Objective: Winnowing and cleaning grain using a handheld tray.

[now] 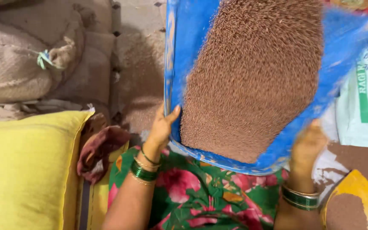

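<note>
The person is holding a blue winnowing tray (184,64) up in front of them, and a thick heap of small reddish-brown grain (252,76) is spreading across its middle, blurred as though it is shifting. The left hand (162,125) is gripping the tray's near left edge, thumb hooked over the rim and fingers tucked beneath. The right hand (307,142) is clasping the near right corner; it is blurred, so I cannot make out how the fingers are lying, only that it is closed on the rim. Green and gold bangles (143,168) are sitting on the left wrist, and a matching set is circling the right. Under the tray, a green cloth with pink flowers (201,196) is covering the person's lap. A yellow sack (26,170) is lying just beside the left arm, with a crumpled maroon cloth (101,151) resting against it. Tied burlap sacks (18,64) are stacking up behind, well apart from the tray. A white printed bag (363,102) is standing to the right, and more of the brown grain is lying on a yellow sheet (363,187) near the right wrist.
</note>
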